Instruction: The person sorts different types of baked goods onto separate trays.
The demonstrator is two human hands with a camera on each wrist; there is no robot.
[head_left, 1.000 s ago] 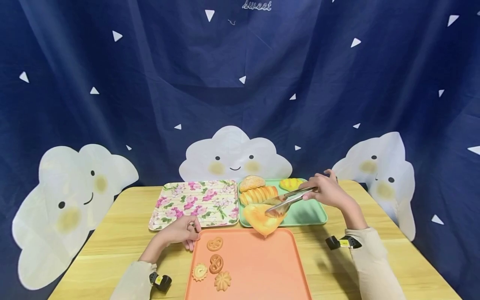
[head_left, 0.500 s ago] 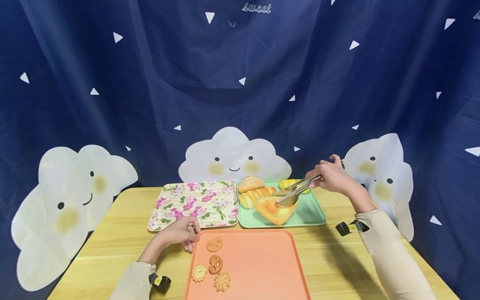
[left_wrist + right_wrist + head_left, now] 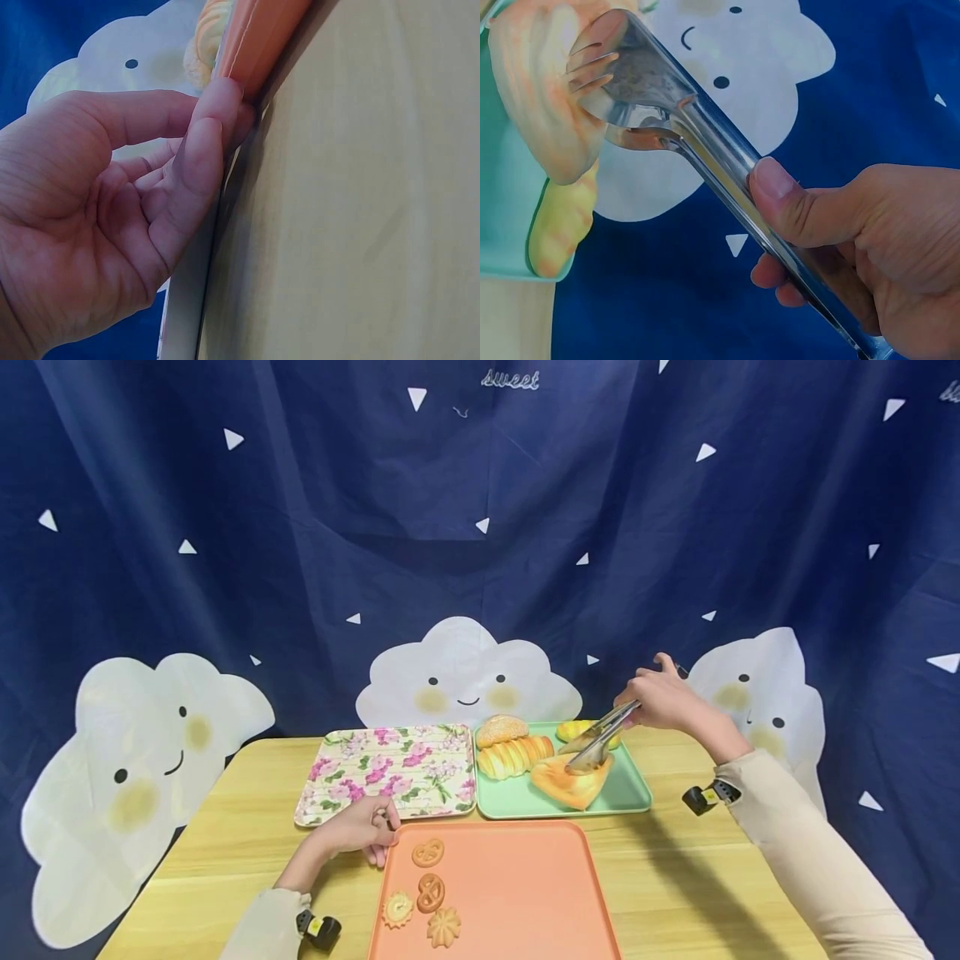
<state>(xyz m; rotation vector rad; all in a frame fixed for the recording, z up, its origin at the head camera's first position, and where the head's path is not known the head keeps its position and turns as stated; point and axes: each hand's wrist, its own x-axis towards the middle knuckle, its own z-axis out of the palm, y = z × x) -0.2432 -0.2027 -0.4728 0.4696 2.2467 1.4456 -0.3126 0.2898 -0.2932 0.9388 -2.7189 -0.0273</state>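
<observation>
My right hand [image 3: 660, 697] grips a pair of metal tongs [image 3: 727, 176], thumb on one arm and fingers round the other. The tongs' ends are at a golden, heart-shaped bread [image 3: 566, 785], at the front of the green tray [image 3: 630, 793]; whether it touches the tray I cannot tell. My left hand [image 3: 360, 827] pinches the far left corner of the orange tray [image 3: 525, 893], as the left wrist view also shows. On that tray's left side lie two pretzel cookies [image 3: 431, 893], a round, scalloped cookie [image 3: 397, 910] and a flower-shaped cookie [image 3: 444, 927].
The green tray also bears a sliced-looking loaf [image 3: 513, 757], a seeded bun [image 3: 502, 730] and a yellow bread [image 3: 562, 221], partly behind the tongs. A floral tray [image 3: 390, 768] lies to its left. Behind the wooden table [image 3: 660, 877] hangs a dark blue curtain [image 3: 480, 560].
My right hand has moved right and slightly up with the tongs. The heart-shaped bread has shifted right, from overlapping the orange tray's far edge to the green tray. My left hand stays put.
</observation>
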